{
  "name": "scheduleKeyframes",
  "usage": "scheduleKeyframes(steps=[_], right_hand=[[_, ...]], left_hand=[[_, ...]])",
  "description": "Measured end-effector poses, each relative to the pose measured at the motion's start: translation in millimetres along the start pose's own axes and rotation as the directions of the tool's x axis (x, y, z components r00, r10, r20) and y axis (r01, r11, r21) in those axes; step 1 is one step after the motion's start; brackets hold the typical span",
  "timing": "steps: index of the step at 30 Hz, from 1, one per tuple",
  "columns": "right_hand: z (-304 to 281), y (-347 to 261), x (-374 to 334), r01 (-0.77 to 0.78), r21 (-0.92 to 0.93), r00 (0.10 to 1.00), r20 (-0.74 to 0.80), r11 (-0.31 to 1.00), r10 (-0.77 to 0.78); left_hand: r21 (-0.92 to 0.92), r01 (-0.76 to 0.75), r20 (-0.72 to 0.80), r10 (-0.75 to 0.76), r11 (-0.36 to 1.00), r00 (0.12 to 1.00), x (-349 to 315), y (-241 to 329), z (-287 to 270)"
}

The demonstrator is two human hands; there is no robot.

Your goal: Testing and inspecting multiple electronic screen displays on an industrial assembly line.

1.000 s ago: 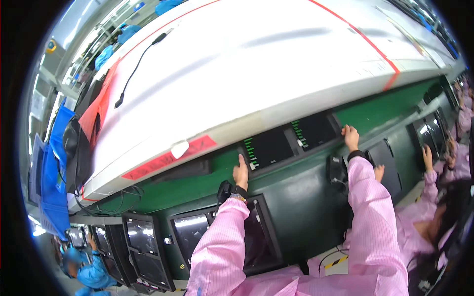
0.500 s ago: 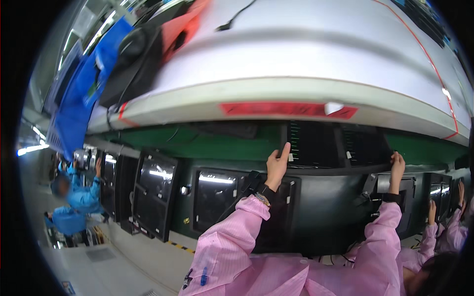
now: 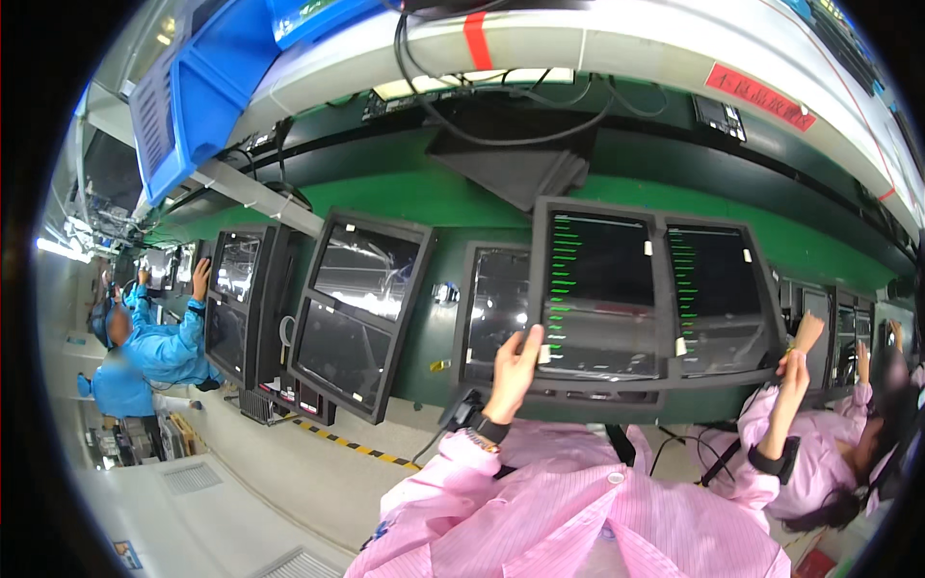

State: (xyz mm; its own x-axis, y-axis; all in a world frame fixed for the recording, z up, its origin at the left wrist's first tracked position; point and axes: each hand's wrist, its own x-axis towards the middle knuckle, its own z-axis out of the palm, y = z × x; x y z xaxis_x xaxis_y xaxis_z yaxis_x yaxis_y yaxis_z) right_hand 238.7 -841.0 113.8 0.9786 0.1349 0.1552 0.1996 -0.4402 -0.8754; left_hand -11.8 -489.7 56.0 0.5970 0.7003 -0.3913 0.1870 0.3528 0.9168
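A black dual-screen display (image 3: 660, 294) faces me, its two panels lit with rows of green lines at their left sides. White tabs stick to its screens. My left hand (image 3: 515, 374) is closed on the lower left edge, the thumb on the front of the frame and the other fingers partly hidden. At the lower right corner, my right hand (image 3: 792, 378) has its fingers bent against the frame's edge. Behind the display's left side, a second dark screen (image 3: 496, 299) is partly covered by it. Another person's hand (image 3: 809, 332) shows just beyond my right hand.
More dual-screen displays (image 3: 352, 299) stand along the green bench (image 3: 443, 279) to the left. Above runs a white shelf edge (image 3: 636, 53) with hanging cables (image 3: 520, 130) and a blue bin (image 3: 207, 96). Co-workers in blue (image 3: 159, 352) and pink (image 3: 809, 443) are at both sides.
The view has shifted, and the shelf edge sits higher in the picture. The display I hold has come out from beneath the shelf and now shows its whole front. Both hands keep to its edges.
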Motion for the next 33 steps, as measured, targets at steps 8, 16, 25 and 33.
scheduleKeyframes(steps=[8,16,25,33], right_hand=[[74.3,49.8,-163.5,-0.243,0.016,0.969,-0.034,0.97,0.244],[106.8,83.3,-194.3,-0.315,0.058,0.925,-0.205,0.947,0.32],[87.3,71.4,-232.3,-0.298,0.194,0.84,-0.412,0.935,0.353],[96.8,52.8,-259.3,-0.333,0.393,0.806,-0.354,0.857,0.475]], left_hand=[[0.468,0.015,-0.147,0.061,0.884,0.987,-29.7,-75.3,-111.4],[0.856,-0.272,0.088,0.396,0.438,0.914,-20.4,-64.2,-118.5],[0.034,-0.997,0.999,-0.031,0.064,0.032,48.7,-14.0,12.6],[-0.235,-0.968,0.893,-0.375,0.082,-0.249,68.7,-22.5,46.3]])
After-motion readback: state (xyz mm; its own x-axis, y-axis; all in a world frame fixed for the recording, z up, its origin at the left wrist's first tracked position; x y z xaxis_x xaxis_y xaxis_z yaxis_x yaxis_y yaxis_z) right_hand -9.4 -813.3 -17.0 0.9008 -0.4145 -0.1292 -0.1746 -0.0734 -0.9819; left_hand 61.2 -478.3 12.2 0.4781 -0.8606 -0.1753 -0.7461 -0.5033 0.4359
